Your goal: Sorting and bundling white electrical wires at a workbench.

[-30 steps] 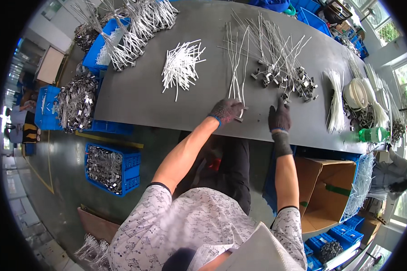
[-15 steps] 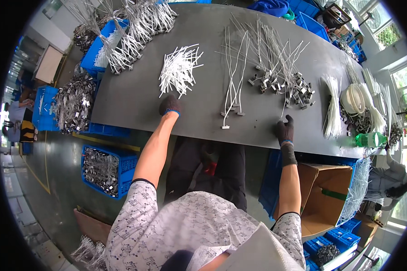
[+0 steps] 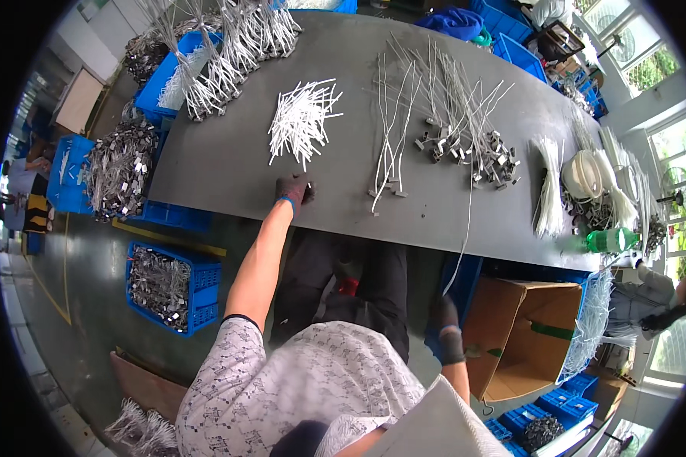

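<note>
The wire [image 3: 467, 217] runs from the clip pile [image 3: 499, 158], right of centre in the frame, over the table [image 3: 236, 152] edge to the lower right of centre, where the blurred right hand [image 3: 445, 311] seems pinched on its end. A slow, even pull along its line should spare the neighbouring clips a snag. Left of centre, the left hand [image 3: 293, 190] curls just below the white tubes [image 3: 303, 122]; whether it grips anything, I cannot tell

Green bottle [image 3: 611, 241]: no lettering could be read.
Cardboard box [image 3: 545, 358]: no print was legible.
Blue crate [image 3: 204, 278]: nothing was readable.
</note>
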Available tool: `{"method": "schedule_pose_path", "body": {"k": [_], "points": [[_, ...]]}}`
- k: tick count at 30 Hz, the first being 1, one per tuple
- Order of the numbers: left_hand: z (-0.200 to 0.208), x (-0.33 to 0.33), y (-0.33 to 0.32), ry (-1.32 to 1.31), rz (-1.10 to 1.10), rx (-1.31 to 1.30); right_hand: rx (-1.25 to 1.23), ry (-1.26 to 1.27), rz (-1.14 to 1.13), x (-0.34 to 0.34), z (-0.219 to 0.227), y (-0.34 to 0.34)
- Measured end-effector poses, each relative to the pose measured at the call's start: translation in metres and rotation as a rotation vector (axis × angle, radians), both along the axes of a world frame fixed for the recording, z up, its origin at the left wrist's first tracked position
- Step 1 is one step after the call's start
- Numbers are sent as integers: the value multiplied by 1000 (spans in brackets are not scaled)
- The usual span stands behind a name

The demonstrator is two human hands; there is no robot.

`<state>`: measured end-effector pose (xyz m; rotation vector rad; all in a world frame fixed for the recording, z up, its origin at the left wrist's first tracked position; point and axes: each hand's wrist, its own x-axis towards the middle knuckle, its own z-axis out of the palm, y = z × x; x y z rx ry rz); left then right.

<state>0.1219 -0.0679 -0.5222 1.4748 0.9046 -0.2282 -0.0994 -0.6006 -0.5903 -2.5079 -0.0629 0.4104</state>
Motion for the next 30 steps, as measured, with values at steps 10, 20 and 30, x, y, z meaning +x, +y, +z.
{"method": "schedule_pose_path", "body": {"k": [10,20,30], "points": [[59,-3,-173,-535,7,-814,-232,-15,169,-77,43,40],[119,26,-207,-872,368,-391,-461,188,263,-45,88,47],[121,39,-208,-905,313,-329,-422,128,250,-63,70,50]]}}
